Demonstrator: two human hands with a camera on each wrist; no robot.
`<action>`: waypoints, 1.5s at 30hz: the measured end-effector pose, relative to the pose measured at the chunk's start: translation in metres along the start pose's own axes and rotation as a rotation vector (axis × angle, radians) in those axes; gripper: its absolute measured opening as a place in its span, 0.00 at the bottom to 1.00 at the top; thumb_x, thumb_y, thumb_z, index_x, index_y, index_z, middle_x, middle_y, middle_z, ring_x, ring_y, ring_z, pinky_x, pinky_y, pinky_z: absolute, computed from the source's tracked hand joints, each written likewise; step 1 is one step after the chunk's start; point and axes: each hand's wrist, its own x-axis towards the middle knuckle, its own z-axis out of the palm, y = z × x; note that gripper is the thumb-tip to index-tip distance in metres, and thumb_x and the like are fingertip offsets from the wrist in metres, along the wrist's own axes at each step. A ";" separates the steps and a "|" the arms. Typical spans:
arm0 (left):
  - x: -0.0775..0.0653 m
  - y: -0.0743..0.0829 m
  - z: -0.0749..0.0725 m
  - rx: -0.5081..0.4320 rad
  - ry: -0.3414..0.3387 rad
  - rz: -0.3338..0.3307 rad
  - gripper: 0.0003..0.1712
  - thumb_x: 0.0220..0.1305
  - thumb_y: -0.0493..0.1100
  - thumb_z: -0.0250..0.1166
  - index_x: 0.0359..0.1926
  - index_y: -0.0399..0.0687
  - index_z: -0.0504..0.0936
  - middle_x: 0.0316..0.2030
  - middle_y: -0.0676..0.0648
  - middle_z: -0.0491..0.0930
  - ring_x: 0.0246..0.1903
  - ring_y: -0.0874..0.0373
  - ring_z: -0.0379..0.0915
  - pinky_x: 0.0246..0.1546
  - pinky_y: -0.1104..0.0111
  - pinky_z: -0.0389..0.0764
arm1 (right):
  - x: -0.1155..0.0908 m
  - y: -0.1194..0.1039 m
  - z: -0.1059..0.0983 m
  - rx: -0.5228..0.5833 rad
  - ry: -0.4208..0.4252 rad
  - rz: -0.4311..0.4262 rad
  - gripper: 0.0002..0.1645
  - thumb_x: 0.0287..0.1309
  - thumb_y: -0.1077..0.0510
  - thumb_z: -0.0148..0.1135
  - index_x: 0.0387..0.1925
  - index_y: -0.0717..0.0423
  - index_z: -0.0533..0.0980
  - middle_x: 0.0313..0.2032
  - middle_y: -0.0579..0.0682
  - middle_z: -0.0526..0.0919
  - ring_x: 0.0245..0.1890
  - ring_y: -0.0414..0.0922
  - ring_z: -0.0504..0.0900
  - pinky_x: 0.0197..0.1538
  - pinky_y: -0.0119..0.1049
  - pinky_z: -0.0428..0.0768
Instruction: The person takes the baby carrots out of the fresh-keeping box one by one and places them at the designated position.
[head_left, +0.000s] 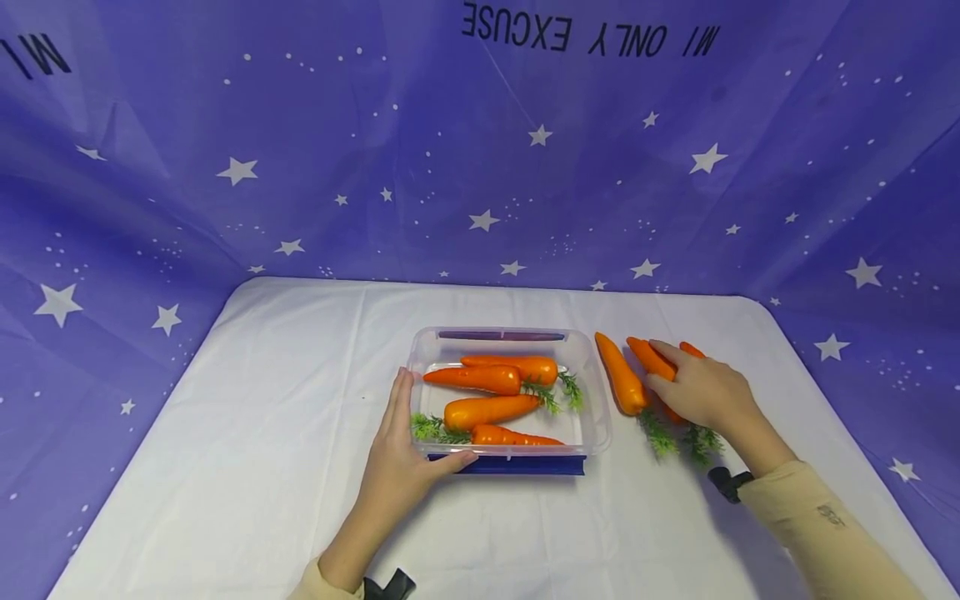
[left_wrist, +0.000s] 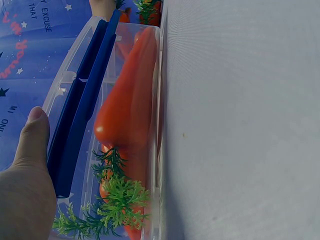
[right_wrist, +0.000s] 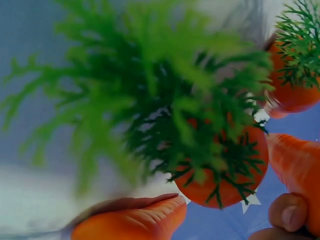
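A clear plastic box [head_left: 602,421] with blue latches holds several orange carrots [head_left: 491,410] with green leafy tops. My left hand [head_left: 397,467] rests against the box's left side, fingers straight along the wall and thumb reaching along the front. In the left wrist view that thumb lies beside the blue latch [left_wrist: 82,115]. To the right of the box, my right hand [head_left: 708,396] grips a carrot [head_left: 651,358] from above, thumb and fingers around it. Its leafy top [right_wrist: 150,95] fills much of the right wrist view, where fingertips [right_wrist: 287,212] show beside orange carrots.
A loose carrot [head_left: 621,375] lies between the box and my right hand. Another carrot [head_left: 692,349] shows just past my right hand, mostly covered by it. The white tablecloth [head_left: 247,450] meets a purple star-patterned curtain [head_left: 420,183] at the back and sides.
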 end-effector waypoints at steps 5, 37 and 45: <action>0.000 0.000 0.001 -0.002 -0.005 -0.009 0.79 0.35 0.75 0.76 0.79 0.49 0.44 0.79 0.45 0.47 0.76 0.46 0.51 0.71 0.45 0.62 | 0.002 0.000 0.004 -0.012 -0.031 0.000 0.41 0.69 0.34 0.44 0.76 0.46 0.57 0.62 0.69 0.74 0.44 0.69 0.81 0.28 0.48 0.76; 0.000 0.000 -0.001 -0.009 -0.012 -0.017 0.79 0.35 0.76 0.76 0.80 0.53 0.43 0.79 0.45 0.46 0.76 0.46 0.50 0.70 0.43 0.63 | -0.003 -0.008 0.022 -0.140 -0.006 -0.032 0.42 0.74 0.32 0.23 0.78 0.49 0.52 0.36 0.62 0.87 0.30 0.57 0.84 0.26 0.50 0.75; 0.000 0.001 -0.001 -0.007 -0.002 -0.004 0.78 0.35 0.74 0.77 0.80 0.51 0.44 0.79 0.45 0.47 0.76 0.46 0.51 0.70 0.44 0.63 | -0.011 -0.018 0.028 -0.246 0.038 -0.023 0.46 0.71 0.28 0.22 0.78 0.49 0.52 0.10 0.53 0.69 0.23 0.61 0.77 0.15 0.41 0.65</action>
